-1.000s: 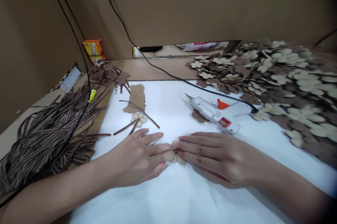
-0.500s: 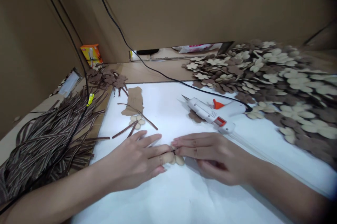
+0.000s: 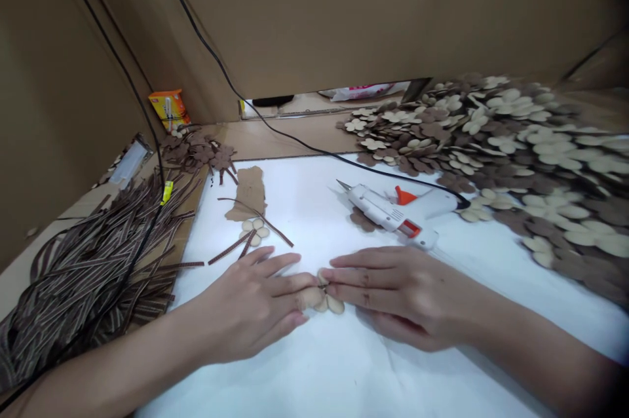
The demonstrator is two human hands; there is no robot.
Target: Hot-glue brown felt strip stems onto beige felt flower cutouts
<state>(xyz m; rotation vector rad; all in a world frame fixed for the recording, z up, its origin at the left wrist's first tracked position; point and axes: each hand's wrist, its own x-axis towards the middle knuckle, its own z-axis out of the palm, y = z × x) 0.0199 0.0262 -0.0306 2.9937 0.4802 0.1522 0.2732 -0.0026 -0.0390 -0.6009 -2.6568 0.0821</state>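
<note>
A cream petalled flower [image 3: 335, 304] lies flat on the white sheet, partly hidden under fingertips of both hands, with something small and dark at its centre. My left hand [image 3: 260, 306] reaches it from the left, fingers spread, one fingertip near the centre. From the right, my right hand [image 3: 403, 297] rests its outstretched fingertips on the flower's upper right side. Another cream flower [image 3: 255, 232] lies beyond my left hand, with brown striped ribbon strips [image 3: 230, 247] across it. Behind my right hand lies a white glue gun [image 3: 388, 208] with an orange trigger.
Striped ribbons [image 3: 98, 261] are heaped at the left; brown flowers [image 3: 196, 149] lie behind them. A large pile of brown and cream flowers [image 3: 491, 136] fills the right. A black cable [image 3: 295, 137] crosses the back, near a torn cardboard piece [image 3: 250, 192] and an orange box [image 3: 170, 110].
My right fingers are straighter and a little farther apart, uncovering slightly more of the flower's centre. My left hand stays nearly in place. The view has shifted slightly.
</note>
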